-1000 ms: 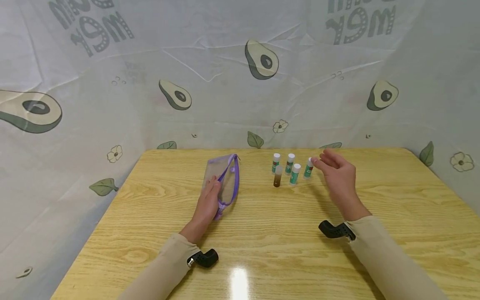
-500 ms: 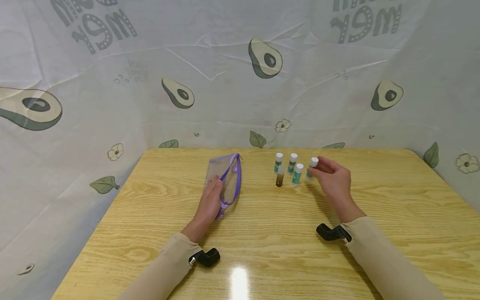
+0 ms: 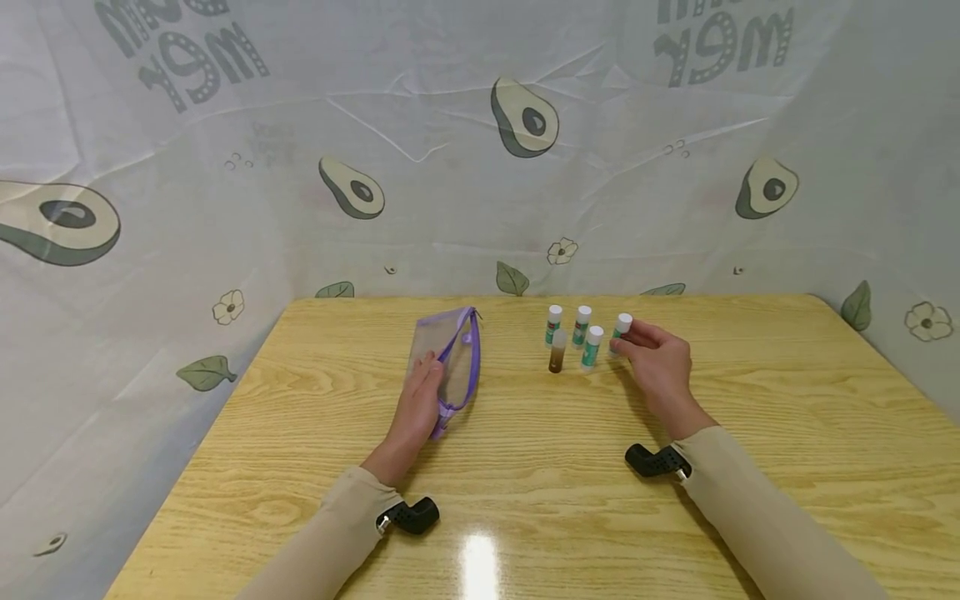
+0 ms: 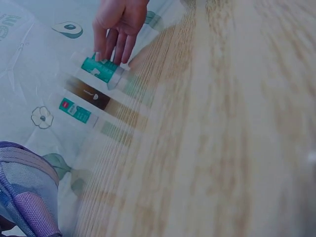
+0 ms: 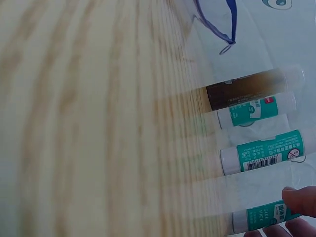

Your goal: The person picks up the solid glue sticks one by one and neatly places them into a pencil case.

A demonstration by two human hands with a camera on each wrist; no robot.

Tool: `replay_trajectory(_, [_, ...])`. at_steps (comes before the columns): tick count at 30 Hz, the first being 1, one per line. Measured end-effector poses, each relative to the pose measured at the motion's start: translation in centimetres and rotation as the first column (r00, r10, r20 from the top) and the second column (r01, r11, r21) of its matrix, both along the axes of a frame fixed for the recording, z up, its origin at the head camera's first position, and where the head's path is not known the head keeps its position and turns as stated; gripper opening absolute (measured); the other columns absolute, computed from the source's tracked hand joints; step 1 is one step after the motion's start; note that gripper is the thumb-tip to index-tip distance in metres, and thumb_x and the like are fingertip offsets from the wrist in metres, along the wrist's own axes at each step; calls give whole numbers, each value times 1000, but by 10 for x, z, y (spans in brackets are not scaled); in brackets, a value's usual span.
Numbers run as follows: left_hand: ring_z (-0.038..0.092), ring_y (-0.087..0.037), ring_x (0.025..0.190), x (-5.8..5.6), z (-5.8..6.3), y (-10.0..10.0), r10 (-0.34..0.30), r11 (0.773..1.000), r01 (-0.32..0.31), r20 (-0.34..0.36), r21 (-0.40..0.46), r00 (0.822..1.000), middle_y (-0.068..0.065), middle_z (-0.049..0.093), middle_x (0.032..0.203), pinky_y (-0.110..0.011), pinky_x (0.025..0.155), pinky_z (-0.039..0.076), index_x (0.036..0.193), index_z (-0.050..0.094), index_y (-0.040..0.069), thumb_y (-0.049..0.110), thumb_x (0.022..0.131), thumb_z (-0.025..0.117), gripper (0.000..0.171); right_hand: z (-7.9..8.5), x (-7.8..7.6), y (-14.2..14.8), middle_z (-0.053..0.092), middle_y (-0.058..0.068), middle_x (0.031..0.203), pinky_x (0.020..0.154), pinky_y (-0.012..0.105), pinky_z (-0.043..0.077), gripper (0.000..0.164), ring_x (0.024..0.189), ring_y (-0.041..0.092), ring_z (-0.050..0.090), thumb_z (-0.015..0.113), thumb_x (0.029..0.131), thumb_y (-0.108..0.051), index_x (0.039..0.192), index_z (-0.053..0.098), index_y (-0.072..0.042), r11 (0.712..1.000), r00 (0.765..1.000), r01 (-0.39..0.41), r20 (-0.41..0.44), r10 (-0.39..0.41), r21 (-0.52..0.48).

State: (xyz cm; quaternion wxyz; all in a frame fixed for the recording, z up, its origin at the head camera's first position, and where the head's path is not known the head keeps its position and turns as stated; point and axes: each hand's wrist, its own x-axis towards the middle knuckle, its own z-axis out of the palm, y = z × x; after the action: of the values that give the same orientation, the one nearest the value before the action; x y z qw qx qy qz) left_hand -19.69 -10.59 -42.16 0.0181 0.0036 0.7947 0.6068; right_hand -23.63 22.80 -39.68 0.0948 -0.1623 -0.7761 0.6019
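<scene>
Glue stick (image 3: pixel 622 328), pinched in right grip (image 3: pixel 662 363)

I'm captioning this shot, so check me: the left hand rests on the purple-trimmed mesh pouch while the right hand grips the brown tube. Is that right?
Not quite: the right hand grips a green-labelled glue stick, not the brown tube, as the right wrist view shows. The left hand does rest on the purple-trimmed mesh pouch.

Even, fairly bright light in the head view, white glare low on the surface (image 3: pixel 525 467), soft shadow beneath the right sleeve (image 3: pixel 765 508), wrist views hazy and bluish, foregrounds blurred.
</scene>
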Motion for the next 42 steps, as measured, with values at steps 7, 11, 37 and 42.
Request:
replay_trajectory(7, [-1,-36,168,-2,0,0,2,1000,-2,-6,3,1000,-14,18,178,-57,136,1,167,26,0,37,118,30,62,-2,-4,2,64,13,151,89,9,53,53,134,17,64,72,102,-16,152,59,-9,1000,1000,14,27,-15,20])
replay_trajectory(11, [0,-37,168,-2,0,0,4,1000,-4,-8,2,1000,-14,19,178,-58,136,1,167,27,0,37,118,30,62,-2,-5,3,63,15,152,95,15,51,52,141,25,59,72,102,-18,152,59,-8,998,999,7,36,-9,55])
replay_trajectory(37, [0,-37,168,0,4,2,6,1000,-6,7,-7,1000,-15,19,178,-58,136,1,167,28,1,37,117,31,62,53,-6,9,66,-17,109,90,10,57,53,100,-8,63,74,101,-30,146,64,-5,997,990,-14,-140,25,81])
replay_trajectory(42, [1,-37,168,0,4,0,12,1000,-12,11,-9,1000,-15,19,178,-57,136,1,167,27,1,36,117,30,62,73,-10,2,67,-19,107,96,15,58,52,100,-7,65,74,101,-31,146,65,-6,994,983,-26,-177,44,103])
